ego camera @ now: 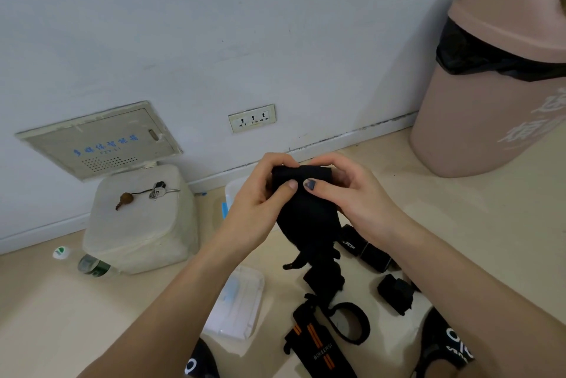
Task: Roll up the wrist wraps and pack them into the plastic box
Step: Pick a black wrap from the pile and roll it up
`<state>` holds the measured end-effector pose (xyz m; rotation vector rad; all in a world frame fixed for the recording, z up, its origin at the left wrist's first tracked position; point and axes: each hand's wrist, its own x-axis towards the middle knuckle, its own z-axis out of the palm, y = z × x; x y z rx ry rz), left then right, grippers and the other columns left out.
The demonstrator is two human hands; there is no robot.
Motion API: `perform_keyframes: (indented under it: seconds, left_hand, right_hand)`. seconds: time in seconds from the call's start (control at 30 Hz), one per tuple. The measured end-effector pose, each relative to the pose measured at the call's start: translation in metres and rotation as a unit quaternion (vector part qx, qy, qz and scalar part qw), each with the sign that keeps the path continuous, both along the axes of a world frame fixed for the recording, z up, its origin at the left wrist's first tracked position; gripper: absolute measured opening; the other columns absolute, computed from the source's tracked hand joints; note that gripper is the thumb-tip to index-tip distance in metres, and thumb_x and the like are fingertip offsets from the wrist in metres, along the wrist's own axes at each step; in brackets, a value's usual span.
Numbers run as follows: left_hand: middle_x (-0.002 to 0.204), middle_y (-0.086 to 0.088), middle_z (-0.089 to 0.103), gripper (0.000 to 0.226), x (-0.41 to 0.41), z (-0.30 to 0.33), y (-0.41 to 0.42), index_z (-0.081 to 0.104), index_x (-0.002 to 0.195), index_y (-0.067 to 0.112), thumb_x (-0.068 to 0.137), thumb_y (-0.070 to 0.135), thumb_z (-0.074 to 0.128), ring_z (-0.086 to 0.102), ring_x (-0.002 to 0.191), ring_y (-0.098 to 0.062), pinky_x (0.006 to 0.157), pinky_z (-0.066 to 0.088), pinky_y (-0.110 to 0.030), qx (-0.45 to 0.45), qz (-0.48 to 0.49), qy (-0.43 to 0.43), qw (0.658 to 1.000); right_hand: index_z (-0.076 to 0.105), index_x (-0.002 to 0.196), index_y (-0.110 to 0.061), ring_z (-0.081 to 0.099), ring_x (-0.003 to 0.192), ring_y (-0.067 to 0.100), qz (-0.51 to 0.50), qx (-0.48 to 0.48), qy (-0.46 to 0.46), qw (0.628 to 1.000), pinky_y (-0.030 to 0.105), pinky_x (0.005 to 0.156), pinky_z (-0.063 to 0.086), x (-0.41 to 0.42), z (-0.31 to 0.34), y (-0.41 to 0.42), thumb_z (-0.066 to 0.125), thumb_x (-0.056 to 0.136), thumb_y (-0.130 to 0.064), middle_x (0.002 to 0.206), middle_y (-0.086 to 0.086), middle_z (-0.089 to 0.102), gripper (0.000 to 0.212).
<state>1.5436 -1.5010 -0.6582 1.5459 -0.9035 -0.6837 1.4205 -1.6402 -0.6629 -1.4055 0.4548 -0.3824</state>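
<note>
Nearest the lens, a flat black wrist wrap with orange stripes and white lettering lies on the beige floor, its long axis running from near the viewer away toward the wall, its loop curling to the right. Just left of that striped wrap sits a clear plastic lid, lying flat. Beyond the hands from it, a clear plastic box stands by the baseboard, mostly hidden; what it contains cannot be told. Right of the striped wrap lie several already rolled black wraps, and a pink waste bin lined with a black bag stands well beyond them.

Above the striped wrap, both hands are raised close together, clamped on a plain black wrist wrap. On its rolled upper end the left hand curls its fingers over the top and presses its thumb on the front. From the other side the right hand grips the same roll, thumb beside the left thumb. That roll's axis runs left to right, while the unrolled tail hangs downward toward the floor.
</note>
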Motion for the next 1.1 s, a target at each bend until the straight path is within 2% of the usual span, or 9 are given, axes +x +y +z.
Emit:
perform_keyframes:
  seconds: [0.17,0.37,0.47,0.53,0.7,0.8,0.93,1.0,1.1]
  left_hand:
    - [0.092,0.011,0.062,0.026,-0.0034,0.0009,-0.0021,0.058,0.104,0.024,0.102,-0.001,0.051,0.058,0.087,-0.009,0.076,0.049,-0.025,-0.015,0.025,0.022,0.999]
    - [0.092,0.004,0.065,0.032,-0.0035,0.0024,-0.0011,0.062,0.093,0.023,0.098,-0.007,0.053,0.062,0.089,-0.012,0.073,0.051,-0.024,-0.018,0.026,0.062,0.998]
    - [0.091,0.002,0.066,0.021,-0.0006,0.0034,-0.0018,0.065,0.085,0.026,0.090,0.007,0.059,0.062,0.090,-0.019,0.076,0.048,-0.029,-0.012,0.020,0.101,0.995]
    - [0.094,-0.005,0.066,0.009,-0.0002,0.0035,-0.0019,0.066,0.085,0.023,0.088,0.019,0.058,0.060,0.093,-0.022,0.081,0.045,-0.035,-0.017,0.014,0.140,0.990]
    - [0.104,0.001,0.068,0.015,-0.0037,-0.0030,-0.0042,0.059,0.111,0.036,0.099,0.042,0.054,0.065,0.099,-0.018,0.088,0.052,-0.037,0.025,0.041,0.138,0.989]
    - [0.098,0.005,0.068,0.016,-0.0031,-0.0023,-0.0041,0.060,0.108,0.036,0.096,0.043,0.054,0.062,0.101,-0.017,0.101,0.049,-0.045,0.043,0.032,0.107,0.993]
    - [0.097,0.000,0.066,0.015,-0.0023,0.0012,-0.0016,0.059,0.113,0.029,0.106,0.018,0.052,0.063,0.092,-0.016,0.077,0.054,-0.030,0.008,0.021,0.097,0.995]
    - [0.096,-0.002,0.064,0.021,-0.0037,0.0001,-0.0012,0.058,0.115,0.028,0.106,0.010,0.051,0.063,0.088,-0.017,0.072,0.052,-0.028,0.001,0.012,0.097,0.995]
    - [0.095,-0.006,0.064,0.025,-0.0051,-0.0002,-0.0033,0.057,0.114,0.029,0.103,0.008,0.052,0.064,0.085,-0.021,0.068,0.052,-0.028,-0.001,0.008,0.111,0.994]
  right_hand:
    - [0.071,0.110,-0.027,0.073,0.101,0.028,0.020,-0.041,0.029,0.999,0.048,0.095,0.056,0.0005,-0.0018,-0.0007,0.067,0.099,-0.019,0.106,0.010,0.074,0.015]
    - [0.069,0.116,-0.018,0.071,0.104,0.036,0.012,-0.024,0.005,1.000,0.051,0.096,0.057,-0.0001,-0.0003,0.0010,0.064,0.100,-0.011,0.106,0.015,0.074,0.018]
    - [0.068,0.117,-0.014,0.069,0.106,0.044,0.009,0.008,0.002,1.000,0.056,0.097,0.054,-0.0013,-0.0021,0.0014,0.064,0.099,-0.005,0.110,0.022,0.071,0.021]
    - [0.068,0.117,-0.014,0.071,0.098,0.038,0.006,0.023,0.002,1.000,0.055,0.094,0.056,-0.0013,-0.0013,0.0023,0.064,0.098,-0.003,0.108,0.020,0.072,0.022]
    - [0.068,0.115,-0.014,0.073,0.095,0.030,-0.001,0.042,-0.006,0.999,0.041,0.081,0.061,-0.0001,0.0000,0.0025,0.065,0.097,-0.002,0.103,0.011,0.074,0.022]
    - [0.068,0.115,-0.014,0.072,0.093,0.029,-0.007,0.041,-0.003,0.999,0.040,0.080,0.062,-0.0011,0.0015,0.0020,0.066,0.096,-0.002,0.102,0.009,0.073,0.022]
    - [0.069,0.116,-0.021,0.072,0.099,0.026,-0.008,0.031,0.018,0.999,0.040,0.082,0.059,-0.0005,0.0025,0.0024,0.068,0.098,-0.015,0.106,0.005,0.074,0.019]
    - [0.070,0.116,-0.026,0.073,0.104,0.028,-0.018,0.000,0.035,0.999,0.046,0.087,0.060,0.0011,0.0017,0.0037,0.066,0.100,-0.027,0.109,0.008,0.074,0.017]
    - [0.070,0.116,-0.022,0.072,0.102,0.031,-0.034,-0.030,0.032,0.998,0.055,0.091,0.058,0.0020,0.0013,0.0054,0.065,0.100,-0.025,0.108,0.012,0.074,0.017]
